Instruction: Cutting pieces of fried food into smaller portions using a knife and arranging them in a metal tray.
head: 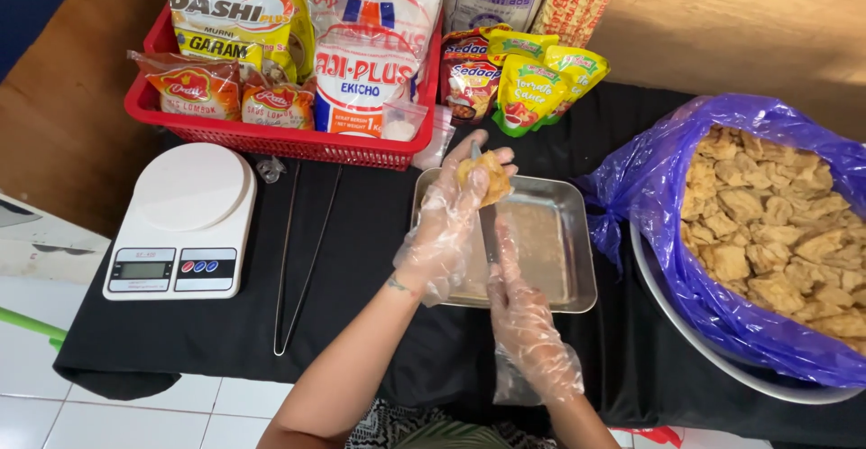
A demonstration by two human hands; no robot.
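My left hand (448, 219), in a thin clear plastic glove, holds a golden piece of fried tofu (485, 176) up over a steel tray (582, 259). My right hand (528, 323), gloved the same way, grips a knife (488, 232) whose blade runs up into the tofu piece. Both hands hover above the tray's left half. A big bowl (686, 332) lined with a purple plastic bag (640, 178) at the right is full of several more fried tofu pieces (776, 232).
A white kitchen scale (185, 223) sits at the left on the black tablecloth, with long metal tongs (302, 250) beside it. A red basket (271, 138) of seasoning packets stands at the back. Sauce pouches (532, 83) lie behind the tray.
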